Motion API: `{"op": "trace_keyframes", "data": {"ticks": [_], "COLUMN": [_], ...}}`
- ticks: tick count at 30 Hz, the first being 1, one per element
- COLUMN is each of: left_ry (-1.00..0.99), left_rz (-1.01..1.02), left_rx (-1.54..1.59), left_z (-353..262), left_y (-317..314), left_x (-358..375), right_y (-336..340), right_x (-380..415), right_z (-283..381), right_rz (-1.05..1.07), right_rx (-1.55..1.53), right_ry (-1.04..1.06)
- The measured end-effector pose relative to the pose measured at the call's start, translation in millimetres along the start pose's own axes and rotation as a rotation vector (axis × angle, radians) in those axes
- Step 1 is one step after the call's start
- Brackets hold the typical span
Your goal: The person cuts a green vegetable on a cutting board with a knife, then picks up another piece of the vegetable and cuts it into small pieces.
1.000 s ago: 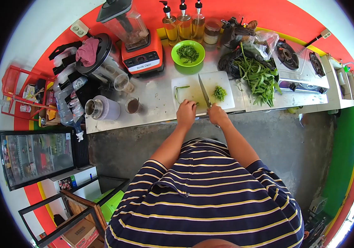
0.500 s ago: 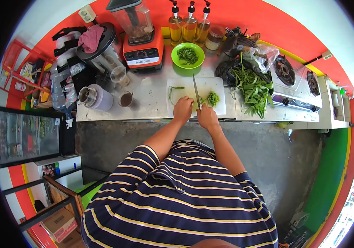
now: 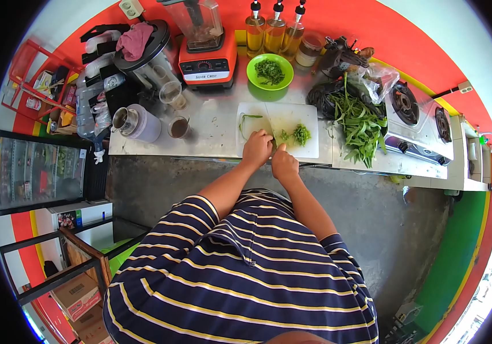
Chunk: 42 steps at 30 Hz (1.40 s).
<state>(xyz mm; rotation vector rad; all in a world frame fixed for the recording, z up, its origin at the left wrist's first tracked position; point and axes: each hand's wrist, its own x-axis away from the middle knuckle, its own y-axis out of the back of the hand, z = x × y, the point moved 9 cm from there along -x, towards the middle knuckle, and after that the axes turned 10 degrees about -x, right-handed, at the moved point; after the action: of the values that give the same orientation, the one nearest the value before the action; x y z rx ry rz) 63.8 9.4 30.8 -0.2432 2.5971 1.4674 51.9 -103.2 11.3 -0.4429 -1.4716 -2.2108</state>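
My right hand (image 3: 285,163) grips a kitchen knife (image 3: 271,124) by its handle, the blade pointing away from me across the white cutting board (image 3: 283,112). Close beside the blade, my left hand (image 3: 258,148) is closed with its fingers curled down at the board; what they press on is hidden. A pile of chopped greens (image 3: 301,135) lies right of the knife, with smaller cut bits (image 3: 284,135) nearer the blade. On the board's left side rests a thin green stalk (image 3: 250,117). Behind the board, a bright green bowl (image 3: 253,74) holds more chopped greens (image 3: 270,72).
Leafy green stems (image 3: 358,129) lie right of the board, near a gas stove (image 3: 409,129). A red blender (image 3: 207,63) and several pump bottles (image 3: 274,35) stand behind. To the left are a dark drink cup (image 3: 179,127) and a steel-topped flask (image 3: 142,123).
The view has shifted, so the counter appears slightly right and higher. The knife blade looks more edge-on, and my right hand sits a little nearer the board's front edge.
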Motion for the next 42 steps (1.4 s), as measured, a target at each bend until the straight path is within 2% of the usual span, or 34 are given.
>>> {"op": "trace_keyframes", "data": {"ticks": [6,9,12,18,20,25,32,42], "left_ry": [-0.061,-0.001,0.104,0.053,0.150,0.119,0.063,0.029], "left_rz": [-0.022,0.002,0.125,0.090,0.017,0.021,-0.031,-0.052], "left_rx": [0.130,0.195,0.248,0.204,0.363,0.340,0.187,0.140], "left_z": [18,23,30,27,36,35,22,15], "left_y": [-7,-9,-17,-16,-17,-14,-2,4], "left_x": [-6,-11,-13,-13,-10,-6,-5,0], "right_y": [4,-1,5,-4,-7,9,0,4], "right_x": [-6,-8,-15,-7,-10,-10,-9,-8], "right_z": [2,-3,-5,-2,-6,1,2,8], "right_rz": [0.070,0.099,0.140,0.174,0.161,0.170,0.134,0.089], "right_rx": [0.001,-0.006,0.012,0.030,0.019,0.032,0.032,0.073], "right_ry": [-0.025,-0.050,-0.065,-0.070,-0.071,-0.048,-0.040,-0.024]}}
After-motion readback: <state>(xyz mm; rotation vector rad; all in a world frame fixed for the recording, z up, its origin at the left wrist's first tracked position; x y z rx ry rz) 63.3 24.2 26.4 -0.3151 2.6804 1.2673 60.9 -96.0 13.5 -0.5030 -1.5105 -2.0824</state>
